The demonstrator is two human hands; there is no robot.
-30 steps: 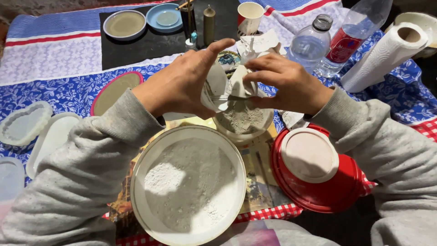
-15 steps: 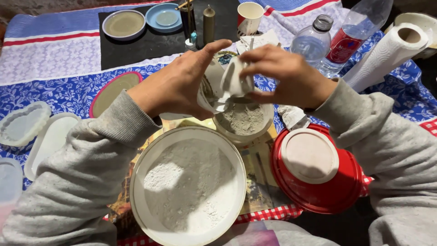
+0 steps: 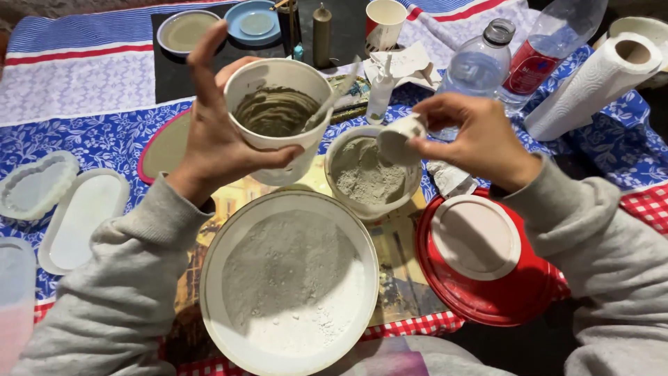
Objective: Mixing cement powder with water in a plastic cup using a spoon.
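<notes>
My left hand [image 3: 216, 132] holds a white cup [image 3: 278, 115] of wet grey mix, lifted and tilted toward me, with a stirring stick [image 3: 334, 97] leaning inside it. My right hand [image 3: 480, 139] grips a small white scoop cup [image 3: 396, 138] over a white tub of grey powder [image 3: 369, 174]. In front of me stands a big white bowl [image 3: 289, 278] holding grey and white powder.
A red bowl with a white lid [image 3: 487, 264] stands at the right. Translucent moulds [image 3: 59, 209] lie at the left. Two water bottles [image 3: 480, 66], a paper towel roll [image 3: 591, 83], a paper cup [image 3: 384, 21] and small plates [image 3: 184, 31] line the back.
My hands have come apart. The left one lifted the cup of wet mix up and to the left; the right one drew the small scoop cup to the right above the powder tub.
</notes>
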